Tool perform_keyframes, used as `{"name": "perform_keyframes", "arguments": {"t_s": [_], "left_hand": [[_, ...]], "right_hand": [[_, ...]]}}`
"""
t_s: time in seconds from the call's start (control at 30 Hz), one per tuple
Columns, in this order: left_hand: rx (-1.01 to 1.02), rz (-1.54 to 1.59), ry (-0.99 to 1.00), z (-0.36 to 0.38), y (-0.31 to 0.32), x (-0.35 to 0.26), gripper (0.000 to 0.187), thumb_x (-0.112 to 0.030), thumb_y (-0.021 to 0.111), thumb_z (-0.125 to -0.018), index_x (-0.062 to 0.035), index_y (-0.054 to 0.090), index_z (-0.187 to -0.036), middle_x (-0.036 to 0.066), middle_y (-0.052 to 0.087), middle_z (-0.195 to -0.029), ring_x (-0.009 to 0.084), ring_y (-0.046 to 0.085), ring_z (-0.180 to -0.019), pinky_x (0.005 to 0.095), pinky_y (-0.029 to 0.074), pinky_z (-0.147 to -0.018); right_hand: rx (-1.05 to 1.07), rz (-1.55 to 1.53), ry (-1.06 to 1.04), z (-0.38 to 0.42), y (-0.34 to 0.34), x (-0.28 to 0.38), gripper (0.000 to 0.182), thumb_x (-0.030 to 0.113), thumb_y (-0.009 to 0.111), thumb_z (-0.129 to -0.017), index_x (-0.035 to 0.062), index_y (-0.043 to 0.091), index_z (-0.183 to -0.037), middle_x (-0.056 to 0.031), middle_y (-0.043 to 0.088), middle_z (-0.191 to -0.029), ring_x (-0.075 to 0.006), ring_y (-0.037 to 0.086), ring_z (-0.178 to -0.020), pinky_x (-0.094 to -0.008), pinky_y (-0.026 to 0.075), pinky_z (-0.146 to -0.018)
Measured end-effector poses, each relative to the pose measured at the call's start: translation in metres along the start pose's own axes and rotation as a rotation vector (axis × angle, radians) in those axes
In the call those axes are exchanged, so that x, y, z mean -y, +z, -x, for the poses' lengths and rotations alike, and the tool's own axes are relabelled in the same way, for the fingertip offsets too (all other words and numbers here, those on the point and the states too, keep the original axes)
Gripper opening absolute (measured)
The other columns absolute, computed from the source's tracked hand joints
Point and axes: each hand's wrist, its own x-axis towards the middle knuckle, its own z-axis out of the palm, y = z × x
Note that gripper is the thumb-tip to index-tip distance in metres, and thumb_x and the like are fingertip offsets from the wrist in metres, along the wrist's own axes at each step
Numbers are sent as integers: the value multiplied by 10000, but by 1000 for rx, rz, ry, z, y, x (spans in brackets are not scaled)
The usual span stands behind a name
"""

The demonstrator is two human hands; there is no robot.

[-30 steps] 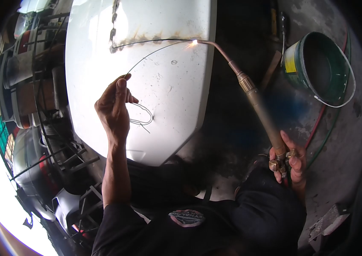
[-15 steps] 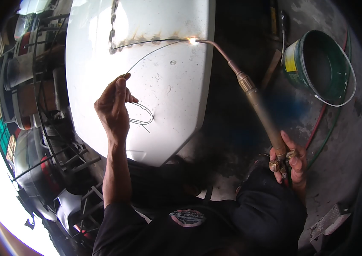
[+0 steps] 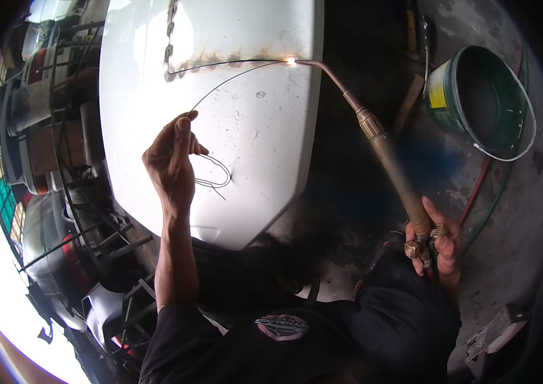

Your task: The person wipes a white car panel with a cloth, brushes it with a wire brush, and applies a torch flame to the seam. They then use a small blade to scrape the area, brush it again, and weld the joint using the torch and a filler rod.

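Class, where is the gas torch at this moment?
In the head view, the gas torch slants right of centre, its valve end in the right hand and its tip at the glowing spot near the right edge of the white panel.

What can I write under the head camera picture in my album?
Wire in the left hand and torch in the right hand meet at a bright glow on a white panel.
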Motion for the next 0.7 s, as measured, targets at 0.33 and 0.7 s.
{"name": "perform_keyframes", "arguments": {"t_s": [0.33,0.7], "left_hand": [[5,0,-3,-1,-1,1,439,-297,656,-1054,115,705,-1198,-7,470,-613,95,503,-593,302,525,-591],[16,-14,4,-3,-3,4,378,-263,627,-1071,82,724,-1188,26,570,-616,92,564,-576,304,573,-588]], "right_hand": [[-1,28,1,-1,2,1,665,269,660,-973,78,445,-1573,-220,655,-974,-217,682,-629,-271,554,-425],[-9,18,4,-1,3,0,668,262,661,-966,76,448,-1570,-220,657,-966,-214,683,-626,-268,560,-432]]}}
